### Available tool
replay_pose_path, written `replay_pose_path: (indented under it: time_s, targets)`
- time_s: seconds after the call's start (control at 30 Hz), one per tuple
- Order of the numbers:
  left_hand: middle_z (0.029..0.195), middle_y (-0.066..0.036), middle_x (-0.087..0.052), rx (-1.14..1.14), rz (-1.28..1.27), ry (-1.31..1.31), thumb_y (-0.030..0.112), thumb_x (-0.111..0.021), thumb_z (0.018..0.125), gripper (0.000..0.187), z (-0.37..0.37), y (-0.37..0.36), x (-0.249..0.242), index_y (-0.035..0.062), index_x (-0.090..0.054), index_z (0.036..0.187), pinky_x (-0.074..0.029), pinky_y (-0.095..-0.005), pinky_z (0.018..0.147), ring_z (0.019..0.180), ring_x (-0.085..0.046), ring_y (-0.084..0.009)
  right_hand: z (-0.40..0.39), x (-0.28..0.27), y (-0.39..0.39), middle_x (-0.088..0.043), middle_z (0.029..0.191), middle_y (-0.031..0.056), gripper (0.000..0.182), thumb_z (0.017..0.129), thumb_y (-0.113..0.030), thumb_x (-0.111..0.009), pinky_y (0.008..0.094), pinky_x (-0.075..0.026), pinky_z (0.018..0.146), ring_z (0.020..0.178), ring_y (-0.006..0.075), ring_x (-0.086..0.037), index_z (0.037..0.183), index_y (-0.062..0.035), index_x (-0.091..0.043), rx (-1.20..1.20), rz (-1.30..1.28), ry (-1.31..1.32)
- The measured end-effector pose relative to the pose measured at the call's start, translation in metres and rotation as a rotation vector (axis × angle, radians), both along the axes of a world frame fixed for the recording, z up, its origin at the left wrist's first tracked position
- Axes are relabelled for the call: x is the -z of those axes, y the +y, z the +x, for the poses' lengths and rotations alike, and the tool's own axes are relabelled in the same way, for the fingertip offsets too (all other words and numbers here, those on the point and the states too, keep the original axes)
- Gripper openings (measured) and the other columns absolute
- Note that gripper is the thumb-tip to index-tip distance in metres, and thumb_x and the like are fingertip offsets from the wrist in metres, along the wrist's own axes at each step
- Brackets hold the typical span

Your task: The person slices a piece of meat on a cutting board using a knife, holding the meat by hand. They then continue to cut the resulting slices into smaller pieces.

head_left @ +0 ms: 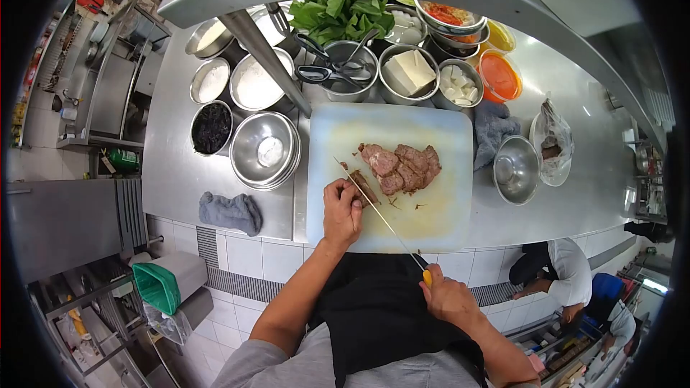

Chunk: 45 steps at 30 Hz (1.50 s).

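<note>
Meat (402,165) lies mid cutting board (445,219) on the table (176,172). Left hand (341,212) presses a slice, fingers curled together, hiding most of it. Right hand (447,296) has fingers clamped on the knife (377,212), its yellow handle mostly covered.

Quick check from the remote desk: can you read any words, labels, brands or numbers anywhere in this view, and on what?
No text can be read anywhere in this view.
Red packets on the far-left shelf: any print is too small and blurred.
Green bottle by the steel cabinet: any label is too small to read.
White plastic cutting board, long yellow-handled knife and round steel bowls: no markings show.
</note>
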<state>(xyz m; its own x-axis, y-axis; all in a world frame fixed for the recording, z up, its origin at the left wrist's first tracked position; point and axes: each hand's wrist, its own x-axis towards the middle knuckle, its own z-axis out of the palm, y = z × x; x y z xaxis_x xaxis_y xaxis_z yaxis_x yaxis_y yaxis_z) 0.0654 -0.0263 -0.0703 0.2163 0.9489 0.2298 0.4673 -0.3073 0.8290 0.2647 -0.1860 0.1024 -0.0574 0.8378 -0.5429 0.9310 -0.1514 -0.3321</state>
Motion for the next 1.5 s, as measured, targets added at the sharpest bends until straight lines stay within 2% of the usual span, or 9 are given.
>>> replay_pose_path:
  time_s: [0.2, 0.53, 0.7, 0.87, 1.0, 1.07, 1.17, 1.4, 1.5]
  targets:
    - [0.113, -0.019, -0.051, -0.007, -0.013, -0.008, 0.011, -0.055, 0.087, 0.023, 0.001, -0.001, -0.001, 0.0032, -0.059, 0.109, -0.043, -0.0469, 0.093, 0.104, -0.050, -0.0366, -0.010, 0.004, 0.037, -0.064, 0.064, 0.0141, 0.034, 0.101, -0.030, -0.056, 0.0417, -0.056, 0.050, 0.057, 0.0326, -0.068, 0.117, -0.0005, -0.049, -0.048, -0.014, -0.031]
    - [0.114, -0.019, -0.052, -0.022, 0.058, 0.037, 0.009, -0.055, 0.086, 0.025, 0.004, 0.002, 0.004, 0.0042, -0.058, 0.111, -0.044, -0.0471, 0.093, 0.105, -0.050, -0.0370, -0.028, 0.070, 0.063, -0.067, 0.072, 0.0221, 0.030, 0.102, -0.025, -0.052, 0.0489, -0.057, 0.059, 0.065, 0.0417, -0.068, 0.117, 0.0000, -0.048, 0.060, 0.120, 0.058]
    - [0.111, -0.019, -0.052, -0.084, 0.087, 0.094, 0.005, -0.056, 0.082, 0.028, 0.007, 0.002, -0.002, 0.0049, -0.058, 0.110, -0.044, -0.0481, 0.092, 0.104, -0.050, -0.0376, -0.024, 0.040, 0.052, -0.067, 0.072, 0.0219, 0.029, 0.102, -0.025, -0.053, 0.0491, -0.057, 0.059, 0.066, 0.0416, -0.069, 0.116, -0.0009, -0.047, 0.067, 0.086, 0.096]
    - [0.110, -0.019, -0.051, -0.074, 0.093, 0.072, 0.005, -0.056, 0.082, 0.027, 0.007, 0.003, -0.004, 0.0047, -0.058, 0.109, -0.044, -0.0485, 0.092, 0.104, -0.050, -0.0376, -0.001, -0.016, 0.016, -0.067, 0.074, 0.0253, 0.030, 0.102, -0.026, -0.053, 0.0528, -0.056, 0.063, 0.069, 0.0432, -0.069, 0.116, -0.0004, -0.045, 0.127, -0.200, 0.059]
    - [0.110, -0.019, -0.051, -0.074, 0.057, 0.035, 0.005, -0.056, 0.082, 0.025, 0.007, 0.003, -0.006, 0.0046, -0.058, 0.107, -0.044, -0.0487, 0.092, 0.104, -0.050, -0.0378, -0.010, -0.006, 0.031, -0.067, 0.073, 0.0254, 0.029, 0.102, -0.024, -0.054, 0.0525, -0.056, 0.062, 0.069, 0.0429, -0.069, 0.114, -0.0001, -0.045, 0.115, -0.204, 0.019]
    - [0.111, -0.020, -0.051, -0.079, 0.051, 0.037, 0.004, -0.056, 0.082, 0.025, 0.007, 0.002, -0.003, 0.0045, -0.058, 0.107, -0.044, -0.0488, 0.092, 0.104, -0.050, -0.0380, -0.019, 0.031, 0.043, -0.067, 0.072, 0.0247, 0.027, 0.102, -0.024, -0.053, 0.0508, -0.057, 0.060, 0.068, 0.0428, -0.069, 0.112, -0.0004, -0.046, 0.094, 0.035, 0.073]
    - [0.112, -0.020, -0.052, -0.111, 0.068, 0.048, 0.004, -0.056, 0.082, 0.025, 0.007, 0.013, -0.003, 0.0046, -0.058, 0.106, -0.043, -0.0490, 0.093, 0.104, -0.050, -0.0383, -0.026, 0.060, 0.063, -0.067, 0.072, 0.0244, 0.026, 0.102, -0.024, -0.053, 0.0499, -0.057, 0.059, 0.068, 0.0428, -0.069, 0.113, -0.0003, -0.047, 0.063, 0.057, 0.039]
    - [0.113, -0.020, -0.053, -0.065, 0.094, 0.119, 0.004, -0.057, 0.079, 0.026, 0.011, 0.006, -0.005, 0.0052, -0.058, 0.105, -0.042, -0.0491, 0.094, 0.105, -0.050, -0.0385, -0.026, 0.015, 0.044, -0.067, 0.071, 0.0239, 0.027, 0.102, -0.024, -0.053, 0.0506, -0.056, 0.059, 0.067, 0.0434, -0.069, 0.112, 0.0011, -0.047, 0.102, 0.069, 0.111]
    - [0.113, -0.020, -0.053, -0.047, 0.065, 0.110, 0.004, -0.058, 0.078, 0.028, 0.014, 0.003, -0.005, 0.0056, -0.058, 0.106, -0.042, -0.0489, 0.094, 0.105, -0.050, -0.0385, -0.020, 0.008, 0.042, -0.066, 0.070, 0.0233, 0.028, 0.103, -0.024, -0.053, 0.0512, -0.056, 0.059, 0.067, 0.0436, -0.068, 0.112, 0.0019, -0.046, 0.120, -0.063, 0.075]
